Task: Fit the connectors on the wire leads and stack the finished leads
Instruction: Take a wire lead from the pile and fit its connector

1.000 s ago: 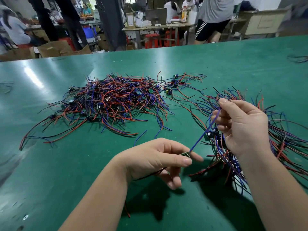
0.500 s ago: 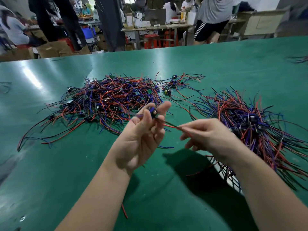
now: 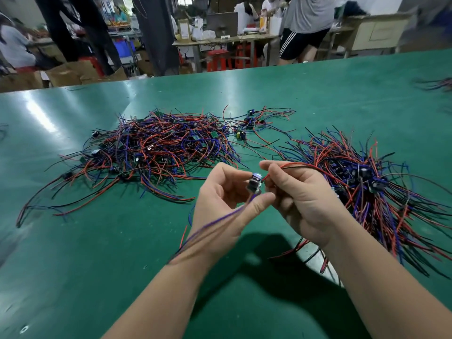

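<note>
A wire tangle (image 3: 437, 83) at the far right of the green bench (image 3: 73, 265) is blurred and cut by the frame. The right forearm hides the near edge of the right pile of leads (image 3: 367, 182). A wider loose pile (image 3: 151, 148) lies to the left. Between them, the left hand (image 3: 225, 204) pinches a small dark connector (image 3: 254, 184), its detail blurred, with blue wires (image 3: 220, 220) trailing over the wrist. The right hand (image 3: 300, 199) grips the red and black wires (image 3: 305, 165).
</note>
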Motion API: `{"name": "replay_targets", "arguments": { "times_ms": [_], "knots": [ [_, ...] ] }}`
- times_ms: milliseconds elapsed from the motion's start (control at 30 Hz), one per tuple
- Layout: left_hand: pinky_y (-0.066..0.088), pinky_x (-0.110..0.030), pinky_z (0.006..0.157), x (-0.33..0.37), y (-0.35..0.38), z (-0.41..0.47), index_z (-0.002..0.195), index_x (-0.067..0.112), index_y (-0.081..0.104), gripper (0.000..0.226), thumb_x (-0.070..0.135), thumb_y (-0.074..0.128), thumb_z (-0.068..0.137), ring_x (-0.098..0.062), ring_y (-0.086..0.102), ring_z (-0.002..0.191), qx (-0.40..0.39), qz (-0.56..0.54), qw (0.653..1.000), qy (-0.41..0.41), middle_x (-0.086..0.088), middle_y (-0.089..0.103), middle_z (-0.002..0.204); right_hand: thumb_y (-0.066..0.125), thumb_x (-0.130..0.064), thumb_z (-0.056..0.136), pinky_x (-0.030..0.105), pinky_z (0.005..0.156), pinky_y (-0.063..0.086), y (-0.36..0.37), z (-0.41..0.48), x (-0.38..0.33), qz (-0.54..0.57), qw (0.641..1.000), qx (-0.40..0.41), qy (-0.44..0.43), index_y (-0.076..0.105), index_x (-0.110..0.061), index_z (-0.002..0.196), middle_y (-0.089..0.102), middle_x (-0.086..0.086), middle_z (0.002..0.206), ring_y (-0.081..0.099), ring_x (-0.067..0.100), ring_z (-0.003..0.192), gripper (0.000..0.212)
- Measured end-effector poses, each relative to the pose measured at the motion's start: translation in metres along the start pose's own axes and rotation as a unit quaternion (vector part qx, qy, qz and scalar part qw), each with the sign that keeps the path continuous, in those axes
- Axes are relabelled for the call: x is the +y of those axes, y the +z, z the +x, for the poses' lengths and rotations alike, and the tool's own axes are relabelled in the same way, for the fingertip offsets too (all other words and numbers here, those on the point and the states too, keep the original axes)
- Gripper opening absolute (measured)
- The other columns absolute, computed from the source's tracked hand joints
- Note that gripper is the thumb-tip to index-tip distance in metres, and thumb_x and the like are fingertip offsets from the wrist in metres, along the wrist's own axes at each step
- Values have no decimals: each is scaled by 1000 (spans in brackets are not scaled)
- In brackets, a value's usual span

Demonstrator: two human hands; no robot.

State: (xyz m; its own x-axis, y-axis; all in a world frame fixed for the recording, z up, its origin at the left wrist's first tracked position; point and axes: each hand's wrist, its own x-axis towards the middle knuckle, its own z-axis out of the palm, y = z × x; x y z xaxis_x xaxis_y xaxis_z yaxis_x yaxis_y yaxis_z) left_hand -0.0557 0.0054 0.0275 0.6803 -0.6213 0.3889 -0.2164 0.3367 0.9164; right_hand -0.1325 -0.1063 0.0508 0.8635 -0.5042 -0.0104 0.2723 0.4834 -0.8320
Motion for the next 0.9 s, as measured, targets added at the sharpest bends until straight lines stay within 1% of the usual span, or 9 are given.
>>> {"name": "replay_targets", "arguments": {
  "times_ms": [133,233,367,433,500,567,667,767,900],
  "knots": [
    [51,-19,75,2,-1,1,90,10,63,25,-9,55,75,-10,69,79,-46,-23,999,-13,1,73,85,65,-12,65,11,48,46,-6,4,-5,-10,1000,27,-1,73,-12,70,62,0,60,55,4,50,10],
    [55,-24,67,4,1,0,83,11,65,7,11,63,77,-15,70,72,-22,-30,997,-63,-3,73,75,67,-8,62,11,47,45,-11,5,-5,-36,999,24,-7,71,-10,76,63,-2,60,58,4,51,15],
    [57,-27,62,0,5,-2,92,9,63,39,21,85,62,-15,67,63,14,-36,990,-136,-5,70,68,72,-7,57,12,50,47,-11,6,0,-77,997,28,-6,72,-11,84,63,-3,62,58,5,53,27],
    [57,-26,60,1,4,-1,91,6,64,30,16,77,66,-13,67,59,0,-44,984,-172,-5,70,66,73,-8,55,12,49,46,-12,8,1,-83,995,60,0,74,-10,75,66,-1,61,60,6,51,20],
    [57,-24,57,3,2,2,86,4,63,15,4,73,75,-13,67,56,-25,-49,977,-207,-4,69,64,72,-10,54,13,48,46,-11,8,1,-72,995,75,9,75,-11,62,67,4,60,60,8,51,9],
    [56,-25,55,6,-2,4,82,5,62,12,-2,70,77,-13,66,54,-49,-54,970,-233,-5,68,62,71,-10,54,13,47,45,-9,7,1,-62,995,76,20,74,-12,59,67,6,59,59,8,50,6],
    [56,-26,55,10,-9,3,75,10,65,14,-2,71,77,-13,66,54,-125,-11,956,-266,-6,70,64,68,-5,64,13,42,44,-10,8,-4,-16,993,112,23,70,-8,68,66,5,56,58,6,46,5],
    [53,-22,51,10,-10,-2,70,14,62,19,0,72,79,-13,67,55,-242,13,920,-309,-7,70,64,63,0,79,13,40,42,-18,11,-15,8,987,163,9,64,-6,78,65,3,54,55,5,43,6],
    [53,-21,53,12,-16,-2,66,19,63,25,0,71,80,-12,67,56,-308,27,892,-328,-3,69,61,66,5,75,12,42,43,-21,11,-16,9,984,177,23,64,-9,75,66,2,56,54,5,43,14]
  ]
}}
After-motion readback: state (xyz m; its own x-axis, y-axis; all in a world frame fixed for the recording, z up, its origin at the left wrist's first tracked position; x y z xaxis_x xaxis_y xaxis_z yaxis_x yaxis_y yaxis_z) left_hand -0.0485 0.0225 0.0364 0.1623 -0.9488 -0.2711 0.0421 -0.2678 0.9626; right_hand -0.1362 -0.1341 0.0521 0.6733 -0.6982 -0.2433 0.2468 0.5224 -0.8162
